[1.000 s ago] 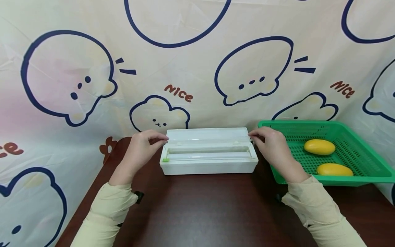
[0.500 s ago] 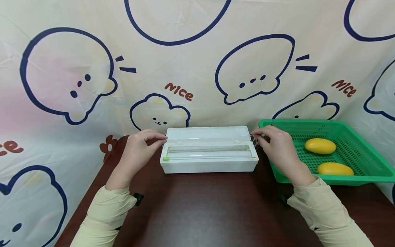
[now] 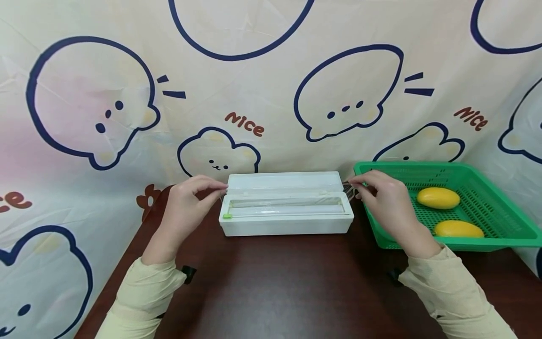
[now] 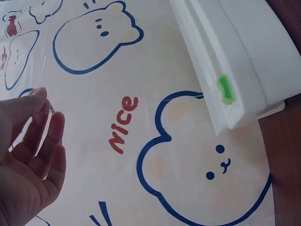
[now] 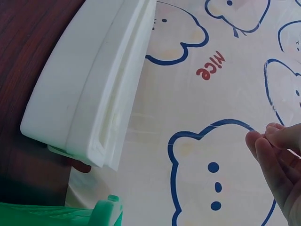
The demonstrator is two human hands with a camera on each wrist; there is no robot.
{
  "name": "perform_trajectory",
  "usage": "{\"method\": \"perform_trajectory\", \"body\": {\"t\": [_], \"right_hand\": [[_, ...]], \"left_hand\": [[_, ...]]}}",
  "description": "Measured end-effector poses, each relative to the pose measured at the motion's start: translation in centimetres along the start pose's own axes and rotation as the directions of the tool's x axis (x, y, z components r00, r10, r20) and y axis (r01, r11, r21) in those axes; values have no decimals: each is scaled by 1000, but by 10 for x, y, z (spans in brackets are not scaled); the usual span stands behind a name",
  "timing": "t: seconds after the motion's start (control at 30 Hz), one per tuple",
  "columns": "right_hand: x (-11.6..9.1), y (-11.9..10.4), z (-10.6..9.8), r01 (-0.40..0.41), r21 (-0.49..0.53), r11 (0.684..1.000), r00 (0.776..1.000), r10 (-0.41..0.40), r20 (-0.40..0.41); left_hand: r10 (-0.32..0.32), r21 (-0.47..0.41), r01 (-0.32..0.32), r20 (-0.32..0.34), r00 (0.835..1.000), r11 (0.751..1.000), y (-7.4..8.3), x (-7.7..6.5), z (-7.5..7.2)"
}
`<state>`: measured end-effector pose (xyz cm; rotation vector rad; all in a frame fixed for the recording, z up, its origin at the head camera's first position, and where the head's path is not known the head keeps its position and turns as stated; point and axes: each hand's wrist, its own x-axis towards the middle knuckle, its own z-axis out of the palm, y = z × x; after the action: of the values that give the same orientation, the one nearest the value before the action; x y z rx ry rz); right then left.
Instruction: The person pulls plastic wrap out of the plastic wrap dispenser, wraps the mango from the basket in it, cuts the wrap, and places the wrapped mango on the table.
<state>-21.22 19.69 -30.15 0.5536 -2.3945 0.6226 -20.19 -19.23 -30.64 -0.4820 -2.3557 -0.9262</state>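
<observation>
A white cling film dispenser (image 3: 286, 229) stands on the table with its lid raised at the back. Inside its long slot lies a clear roll, and a small green slider (image 4: 225, 89) sits at the left end. Clear cling film (image 3: 349, 190) stretches across behind the slot, showing as thin creased strands by the right fingers. My left hand (image 3: 184, 207) pinches the film between thumb and forefinger, beside the dispenser's back left corner. At the opposite corner my right hand (image 3: 389, 205) pinches the other side of it. Both wrist views show the fingertips apart from the dispenser.
To the right, a green plastic basket (image 3: 499, 243) holds two yellow mango-like fruits (image 3: 438, 198), close by the right forearm. A cartoon-printed cloth (image 3: 271, 94) hangs right behind the dispenser. The dark brown table (image 3: 288, 287) extends in front.
My hands have spread slightly apart: the right has moved outward from the dispenser's corner, the left a little to the left. More film strands show at the right side.
</observation>
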Motion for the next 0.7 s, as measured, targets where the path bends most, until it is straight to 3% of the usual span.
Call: {"method": "perform_trajectory", "body": {"t": [0.53, 0.7], "right_hand": [[-35, -5, -20, 105, -26, 994, 994, -105, -29], [-45, -6, -24, 109, -19, 994, 994, -109, -27]], "left_hand": [[72, 33, -74, 52, 996, 997, 9, -33, -14], [103, 4, -104, 87, 991, 995, 11, -41, -17]]}}
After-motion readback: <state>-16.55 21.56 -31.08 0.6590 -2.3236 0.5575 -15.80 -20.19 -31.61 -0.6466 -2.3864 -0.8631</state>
